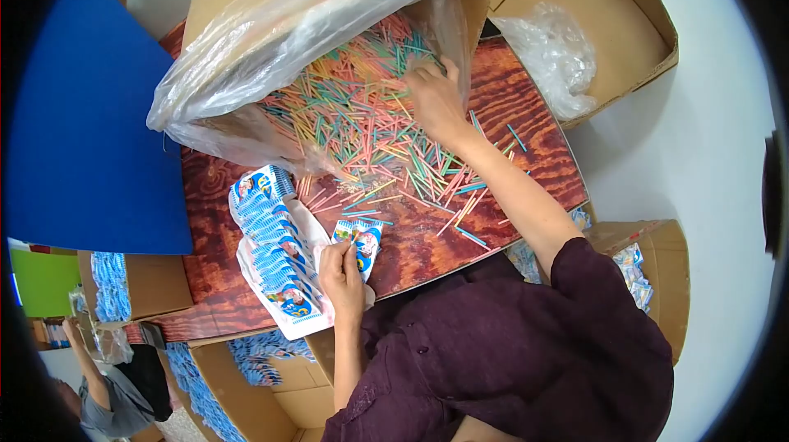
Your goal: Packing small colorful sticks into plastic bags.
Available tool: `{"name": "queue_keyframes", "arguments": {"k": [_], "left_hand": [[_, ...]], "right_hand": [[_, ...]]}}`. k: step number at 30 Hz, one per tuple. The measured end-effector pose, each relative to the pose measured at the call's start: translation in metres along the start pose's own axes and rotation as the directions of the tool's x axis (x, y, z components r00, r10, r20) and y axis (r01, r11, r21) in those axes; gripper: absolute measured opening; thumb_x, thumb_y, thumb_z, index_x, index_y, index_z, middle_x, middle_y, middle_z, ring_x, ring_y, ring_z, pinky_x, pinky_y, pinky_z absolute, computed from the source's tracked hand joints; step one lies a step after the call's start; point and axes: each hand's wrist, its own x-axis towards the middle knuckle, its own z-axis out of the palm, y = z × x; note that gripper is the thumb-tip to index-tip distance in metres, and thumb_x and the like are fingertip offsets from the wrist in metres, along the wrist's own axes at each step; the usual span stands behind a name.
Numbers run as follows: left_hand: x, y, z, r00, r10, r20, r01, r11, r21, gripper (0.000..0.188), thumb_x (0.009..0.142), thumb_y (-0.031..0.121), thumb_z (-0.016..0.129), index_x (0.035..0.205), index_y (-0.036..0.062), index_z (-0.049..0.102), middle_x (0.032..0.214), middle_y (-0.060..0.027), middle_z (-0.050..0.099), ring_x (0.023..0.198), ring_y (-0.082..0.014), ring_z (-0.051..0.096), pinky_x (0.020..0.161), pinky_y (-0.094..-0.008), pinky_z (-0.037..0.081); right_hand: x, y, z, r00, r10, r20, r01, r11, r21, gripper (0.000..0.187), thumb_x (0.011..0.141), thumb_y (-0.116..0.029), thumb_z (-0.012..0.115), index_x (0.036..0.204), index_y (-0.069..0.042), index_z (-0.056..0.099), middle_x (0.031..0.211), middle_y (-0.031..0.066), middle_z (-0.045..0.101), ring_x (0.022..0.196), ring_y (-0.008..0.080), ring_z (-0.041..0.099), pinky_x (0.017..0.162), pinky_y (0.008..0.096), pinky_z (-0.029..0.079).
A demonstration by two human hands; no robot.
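My left hand [342, 276] is closed on a small blue and white packet [368, 251], pinched between thumb and fingers near the table's front edge. Beside it, to the left, lies a long row of overlapping packets of the same kind [275, 249] on a white sheet or bag. My right hand [434, 101] reaches over the far right part of a big heap of thin coloured sticks [353, 105]. Its fingers are bent and blurred, and I cannot tell whether a stick is between them. The sticks are pink, yellow, orange and teal.
A clear plastic liner [288, 39] in a tipped carton surrounds the heap. Loose sticks spread over the red-brown table [526, 97]. Cartons with packets [246, 384] stand below. A blue board [99, 121] rises at left; another person [115, 393] works at lower left. Crumpled plastic [555, 55] fills another carton.
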Motion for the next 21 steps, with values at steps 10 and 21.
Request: {"name": "queue_keyframes", "arguments": {"k": [10,21], "left_hand": [[0.008,0.009,-0.008,0.999,0.037,-0.006,-0.037,0.999,0.015,0.003,0.086,-0.001,0.06,0.088,-0.003,0.06,0.08,-0.013,0.058,0.073,-0.024,0.058,0.067,-0.031,0.045],[0.018,0.024,-0.018,0.998,-0.031,-0.045,0.028,0.997,-0.067,0.005,0.089,0.0,0.058,0.088,-0.0043,0.06,0.079,-0.0102,0.057,0.072,-0.019,0.055,0.066,-0.0297,0.043]], "right_hand": [[0.021,0.008,0.014,0.75,0.254,0.61,-0.616,0.605,0.504,0.025,0.091,-0.024,0.057,0.093,0.001,0.059,0.081,0.0176,0.065,0.074,0.0342,0.062,0.07,0.0401,0.046],[0.023,-0.004,-0.005,0.909,0.211,0.36,-0.296,0.934,0.2,0.028,0.091,-0.023,0.056,0.095,0.005,0.059,0.095,0.0242,0.065,0.09,0.0416,0.061,0.077,0.0455,0.044]]}}
